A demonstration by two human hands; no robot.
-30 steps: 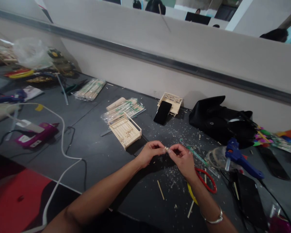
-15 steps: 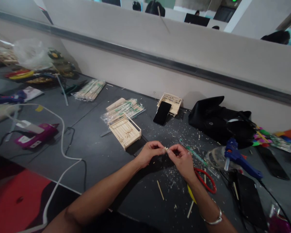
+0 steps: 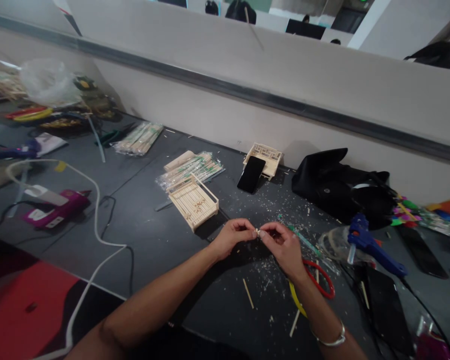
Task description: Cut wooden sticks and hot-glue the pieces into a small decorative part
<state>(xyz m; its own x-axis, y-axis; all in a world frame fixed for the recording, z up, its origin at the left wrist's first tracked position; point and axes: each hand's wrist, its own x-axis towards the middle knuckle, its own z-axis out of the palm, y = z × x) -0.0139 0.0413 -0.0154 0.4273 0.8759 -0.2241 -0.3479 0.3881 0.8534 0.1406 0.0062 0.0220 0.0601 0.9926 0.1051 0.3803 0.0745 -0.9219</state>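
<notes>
My left hand [image 3: 234, 236] and my right hand [image 3: 283, 245] meet at the fingertips above the dark table. Between them is a tiny pale wooden piece [image 3: 257, 231], pinched from both sides; its exact shape is too small to tell. Left of my hands stands a small slatted frame of pale sticks [image 3: 194, 202] with little wooden bits on top. Under my right wrist lies a tool with one red handle [image 3: 324, 280] and one yellow handle [image 3: 297, 300]. A loose stick [image 3: 248, 293] lies nearer to me.
A black phone [image 3: 251, 174] leans on a second stick model [image 3: 269, 157] near the partition. Packs of sticks [image 3: 195, 167] lie behind the frame. On the right are a black bag [image 3: 333, 182] and blue glue gun [image 3: 375, 247]; a purple glue gun [image 3: 60, 207] and white cable [image 3: 97, 210] are left.
My right hand has shifted very slightly, and more of the yellow handle shows beside the wrist. Both hands keep their pinch on the small piece.
</notes>
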